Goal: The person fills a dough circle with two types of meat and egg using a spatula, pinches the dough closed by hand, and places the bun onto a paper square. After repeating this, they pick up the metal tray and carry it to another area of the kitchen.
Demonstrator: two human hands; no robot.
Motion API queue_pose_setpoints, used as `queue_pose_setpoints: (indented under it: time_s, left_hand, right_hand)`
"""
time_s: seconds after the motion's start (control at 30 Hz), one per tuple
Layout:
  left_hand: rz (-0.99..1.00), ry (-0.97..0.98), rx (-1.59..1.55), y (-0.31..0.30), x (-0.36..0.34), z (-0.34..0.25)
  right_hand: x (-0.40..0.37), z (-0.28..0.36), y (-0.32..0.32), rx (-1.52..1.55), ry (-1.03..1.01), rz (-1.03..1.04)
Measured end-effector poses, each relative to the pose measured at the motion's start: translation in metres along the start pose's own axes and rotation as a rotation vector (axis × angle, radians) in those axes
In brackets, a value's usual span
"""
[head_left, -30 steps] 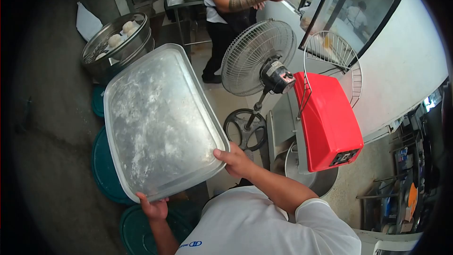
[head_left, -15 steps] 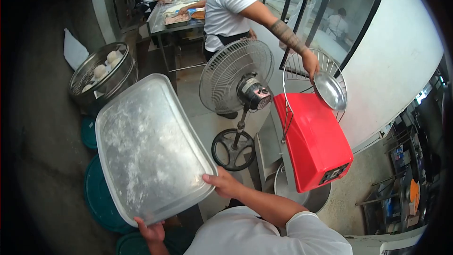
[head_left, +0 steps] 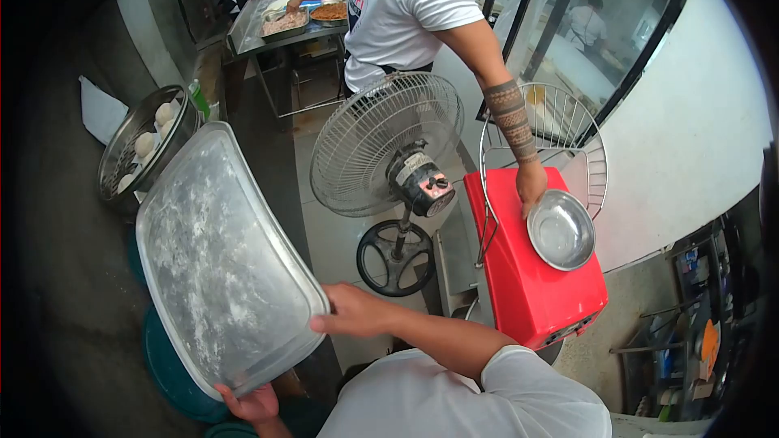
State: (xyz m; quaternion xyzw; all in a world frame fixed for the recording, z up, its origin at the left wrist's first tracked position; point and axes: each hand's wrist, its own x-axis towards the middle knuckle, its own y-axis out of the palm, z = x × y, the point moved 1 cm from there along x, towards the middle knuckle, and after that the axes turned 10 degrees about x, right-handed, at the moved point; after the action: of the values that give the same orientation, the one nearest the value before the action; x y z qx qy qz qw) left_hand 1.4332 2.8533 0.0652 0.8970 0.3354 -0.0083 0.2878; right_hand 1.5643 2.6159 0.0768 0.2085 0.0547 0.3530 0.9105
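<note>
A large rectangular metal tray (head_left: 235, 243), dusted with white powder, is tilted up in front of me. My right hand (head_left: 350, 311) grips its right edge, thumb over the rim. At the lower corner, my left hand (head_left: 248, 402) holds the rim with its thumb on top and the other fingers partly hidden. Just beyond the tray's upper left side stands a round metal steamer (head_left: 150, 146) with several white buns (head_left: 144, 144) in it.
A standing fan (head_left: 388, 146) is ahead. To its right, a co-worker's hand (head_left: 531, 184) holds a metal bowl (head_left: 561, 229) on a red machine (head_left: 527, 292) beside a wire guard. Green tubs (head_left: 174, 365) stand below the tray. Food trays lie on a far table (head_left: 268, 42).
The tray has shifted left in view with both my hands on it. The co-worker's bowl has come down from the wire guard onto the red machine's top.
</note>
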Motion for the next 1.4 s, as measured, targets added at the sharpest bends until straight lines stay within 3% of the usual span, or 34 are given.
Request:
queue_pose_setpoints:
  time_s: [0.03,0.07,0.13,0.27,0.37,0.43,0.5,0.6,0.63,0.7,0.8,0.83,0.93,0.97,1.03,1.17,1.23,1.4]
  left_hand:
    - [-0.241,-0.016,-0.179,0.021,-0.008,-0.006]
    - [-0.249,-0.016,-0.180,0.006,-0.006,-0.003]
    - [0.236,0.006,-0.191,-0.034,0.010,0.011]
    - [0.403,-0.013,-0.187,-0.038,0.027,0.022]
    - [0.395,0.004,-0.160,-0.046,0.046,0.031]
    - [0.267,0.012,-0.103,-0.035,0.064,0.035]
    - [0.280,0.034,-0.100,-0.028,0.076,0.037]
    - [0.294,0.088,-0.062,-0.051,0.066,0.047]
    - [0.326,0.109,-0.047,-0.062,0.076,0.054]
    - [0.368,0.082,-0.034,-0.074,0.097,0.055]
    - [0.386,0.070,-0.013,-0.072,0.105,0.038]
    - [0.361,0.090,0.016,-0.069,0.069,0.022]
    - [0.432,0.056,-0.023,-0.090,0.071,0.016]
    - [0.427,0.055,-0.020,-0.094,0.071,0.013]
    - [0.487,0.012,-0.075,-0.093,0.067,0.007]
    - [0.340,-0.041,-0.085,-0.097,0.067,0.004]
    - [0.360,-0.064,-0.102,-0.104,0.069,0.007]
    - [0.399,-0.048,0.004,-0.113,0.080,0.013]
  right_hand:
    - [-0.012,0.029,-0.002,-0.316,0.010,0.036]
    - [-0.026,0.053,-0.002,-0.629,0.017,0.075]
    - [-0.059,0.086,0.000,-0.777,-0.211,-0.203]
    - [-0.112,0.116,-0.010,-0.731,-0.488,-0.307]
    - [-0.124,0.112,0.001,-0.722,-0.603,-0.359]
    - [-0.118,0.108,0.005,-0.838,-0.672,-0.429]
    - [-0.124,0.109,-0.003,-0.967,-0.690,-0.611]
    - [-0.148,0.113,-0.052,-1.153,-0.623,-1.285]
    - [-0.149,0.122,-0.071,-1.250,-0.469,-1.443]
    - [-0.145,0.131,-0.139,-1.107,-0.334,-1.493]
    - [-0.130,0.133,-0.171,-1.067,-0.276,-1.483]
    - [-0.145,0.138,-0.164,-1.049,-0.279,-1.454]
    - [-0.115,0.106,-0.119,-0.745,-0.384,-1.195]
    - [-0.102,0.095,-0.116,-0.743,-0.379,-1.193]
    - [-0.076,0.075,-0.115,-0.840,-0.179,-0.958]
    - [-0.052,0.077,-0.089,-0.635,-0.175,-0.810]
    - [-0.062,0.082,-0.090,-0.724,-0.064,-0.677]
    - [-0.151,0.062,-0.104,-0.761,0.244,-0.667]
